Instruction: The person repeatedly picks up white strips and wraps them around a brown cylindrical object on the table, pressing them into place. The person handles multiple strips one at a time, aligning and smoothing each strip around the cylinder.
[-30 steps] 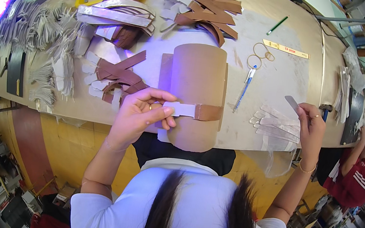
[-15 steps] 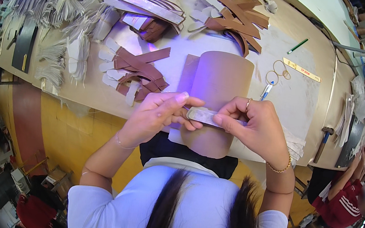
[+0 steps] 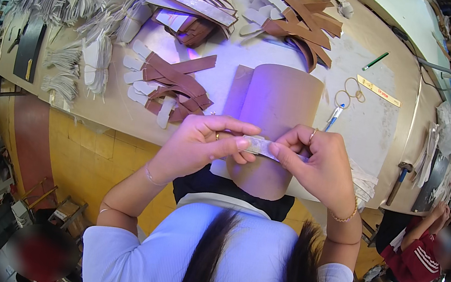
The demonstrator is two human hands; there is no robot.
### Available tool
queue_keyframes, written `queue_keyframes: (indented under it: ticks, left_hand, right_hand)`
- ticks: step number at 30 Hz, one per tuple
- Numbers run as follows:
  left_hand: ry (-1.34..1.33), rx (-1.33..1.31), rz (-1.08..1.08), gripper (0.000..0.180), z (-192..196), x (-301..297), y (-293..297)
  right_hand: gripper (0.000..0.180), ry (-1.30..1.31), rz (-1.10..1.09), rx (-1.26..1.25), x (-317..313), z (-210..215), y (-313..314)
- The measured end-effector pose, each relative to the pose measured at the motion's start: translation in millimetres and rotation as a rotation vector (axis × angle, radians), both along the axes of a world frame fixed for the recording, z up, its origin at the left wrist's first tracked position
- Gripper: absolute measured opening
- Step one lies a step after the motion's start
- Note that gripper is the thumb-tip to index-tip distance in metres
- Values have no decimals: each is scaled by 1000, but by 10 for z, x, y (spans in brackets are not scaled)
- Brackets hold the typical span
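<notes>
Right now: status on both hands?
Left hand and right hand both pinch a pale strip. Brown roll beneath. Nothing between them.

Brown curved sheet (image 3: pixel 275 119), pale silvery strip (image 3: pixel 260 145), brown straps (image 3: pixel 173 83) (white tips), tan tabletop (image 3: pixel 399 68), green pen (image 3: pixel 375 61).

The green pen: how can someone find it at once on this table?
Start from the big brown cylinder at the table's near edge. Look up and right, past the wire rings. The green pen lies slanted above a yellow ruler, unlike the blue-and-white pen beside the cylinder.
</notes>
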State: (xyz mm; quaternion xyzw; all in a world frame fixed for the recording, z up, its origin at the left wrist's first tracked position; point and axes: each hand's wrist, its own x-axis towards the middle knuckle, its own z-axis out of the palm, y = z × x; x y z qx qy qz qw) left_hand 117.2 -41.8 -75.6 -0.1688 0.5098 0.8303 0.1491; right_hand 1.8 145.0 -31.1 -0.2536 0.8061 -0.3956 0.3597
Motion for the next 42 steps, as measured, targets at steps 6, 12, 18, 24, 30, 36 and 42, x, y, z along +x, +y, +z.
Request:
queue_keyframes:
  ticks: [6, 12, 18, 24, 30, 36, 42]
  left_hand:
    - [15, 51, 61, 30, -42, 20, 38]
    - [27, 17, 55, 28, -64, 13, 41]
    - [12, 38, 94, 26, -150, 8, 55]
    - [38, 102, 128, 28, -243, 18, 26]
    - [31, 97, 144, 27, -273, 37, 23]
    - [28, 106, 160, 29, -343, 45, 42]
    - [49, 120, 187, 32, -391, 34, 72]
  right_hand:
    - [19, 53, 16, 29, 9, 45, -18]
    - [20, 30, 6, -2, 26, 37, 8]
    - [14, -35, -72, -52, 35, 25, 158]
    - [12, -65, -152, -78, 50, -12, 228]
    - [10, -47, -149, -89, 70, -23, 251]
    - [10, 1, -162, -117, 100, -60, 256]
    - [13, 24, -200, -87, 131, -90, 257]
